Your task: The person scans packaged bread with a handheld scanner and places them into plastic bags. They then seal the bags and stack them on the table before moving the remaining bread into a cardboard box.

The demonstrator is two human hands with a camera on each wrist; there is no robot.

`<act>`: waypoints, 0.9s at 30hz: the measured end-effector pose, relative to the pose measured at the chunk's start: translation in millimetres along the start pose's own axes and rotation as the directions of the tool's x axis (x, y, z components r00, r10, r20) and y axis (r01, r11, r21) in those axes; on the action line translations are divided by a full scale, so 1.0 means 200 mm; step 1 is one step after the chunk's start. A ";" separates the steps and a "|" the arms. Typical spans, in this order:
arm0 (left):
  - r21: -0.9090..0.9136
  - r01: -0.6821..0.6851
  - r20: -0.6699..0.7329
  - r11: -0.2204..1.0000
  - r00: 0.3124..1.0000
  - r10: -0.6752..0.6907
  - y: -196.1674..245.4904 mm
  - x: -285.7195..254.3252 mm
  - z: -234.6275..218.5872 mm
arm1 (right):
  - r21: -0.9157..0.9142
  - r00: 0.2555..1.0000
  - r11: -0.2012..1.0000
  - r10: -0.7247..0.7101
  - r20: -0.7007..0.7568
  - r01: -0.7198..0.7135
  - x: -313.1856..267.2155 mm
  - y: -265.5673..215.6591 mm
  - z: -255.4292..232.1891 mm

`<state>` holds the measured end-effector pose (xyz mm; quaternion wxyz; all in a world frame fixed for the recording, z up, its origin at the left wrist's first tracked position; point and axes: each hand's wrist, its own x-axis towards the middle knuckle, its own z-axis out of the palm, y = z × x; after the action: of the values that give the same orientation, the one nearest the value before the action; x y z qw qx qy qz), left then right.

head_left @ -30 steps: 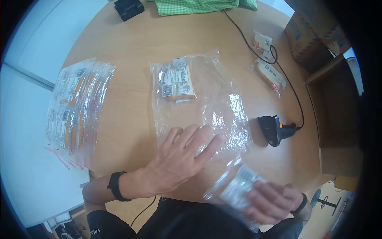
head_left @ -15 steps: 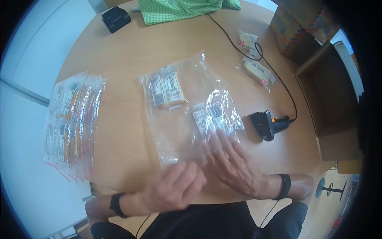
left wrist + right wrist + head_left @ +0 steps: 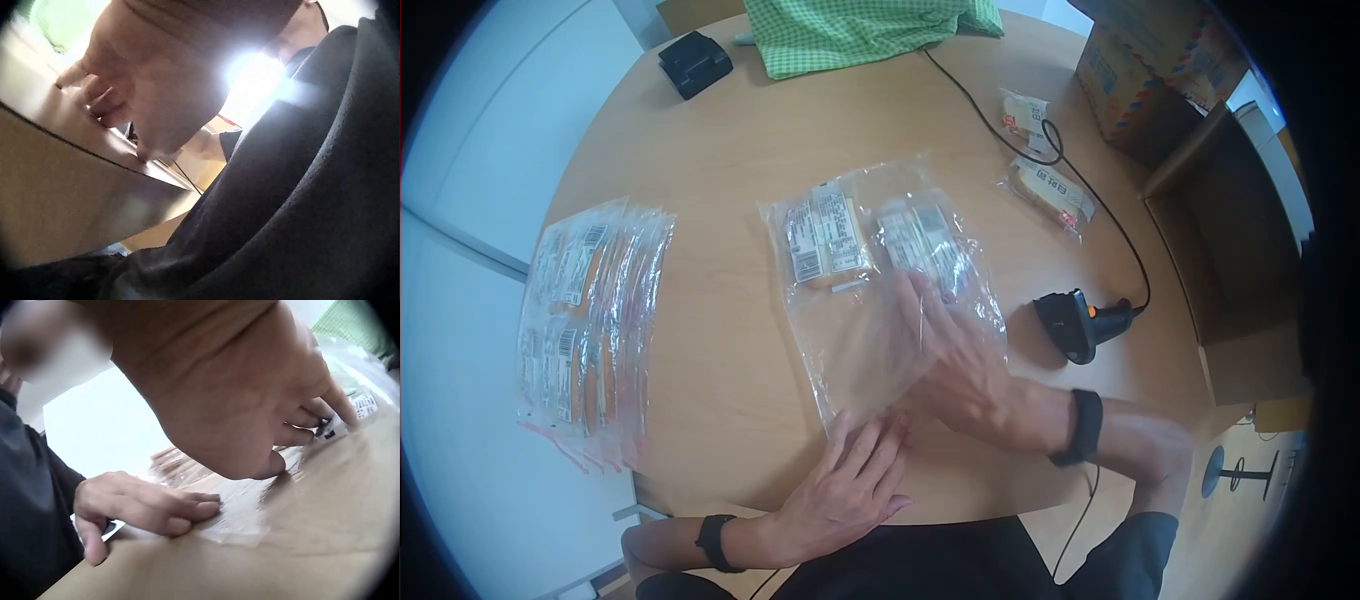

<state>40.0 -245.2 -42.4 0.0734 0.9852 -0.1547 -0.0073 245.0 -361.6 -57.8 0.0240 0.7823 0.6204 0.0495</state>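
Observation:
A clear plastic bag (image 3: 840,340) lies flat on the table. At its far left is a wrapped, bread-like packet (image 3: 825,238) with a white barcode label, tan at its edge. Beside it, on the right, lies a second labelled packet (image 3: 920,245), seen through shiny film. My right hand (image 3: 960,370) reaches to this second packet with extended fingers, its fingertips at the packet's near end; clear film overlaps the fingers. In the right wrist view, the forefinger touches the packet's label (image 3: 364,406). My left hand (image 3: 850,485) rests with spread fingers at the bag's near edge.
Several filled clear bags (image 3: 590,320) lie in an overlapping row at the left. A barcode scanner (image 3: 1080,322) with a looped cable stands right of the bag. Two wrapped packets (image 3: 1048,190) lie beyond it. An open cardboard box (image 3: 1230,250) stands far right; a green checked cloth (image 3: 860,35) lies behind.
The second packet went from my right hand's grip near the table edge into the bag area, then farther up beside the first. My left hand drew back to the bag's near edge.

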 end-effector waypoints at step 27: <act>-0.206 0.019 -0.366 0.978 0.926 -0.095 -0.30 0.16 -0.33 | 0.061 0.942 0.978 0.208 -0.262 -0.199 -0.23 0.80 -0.33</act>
<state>90.2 -189.7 15.2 0.1991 0.9603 -0.1074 0.1630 381.6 -444.4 22.1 -0.0780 0.8286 0.5348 0.1463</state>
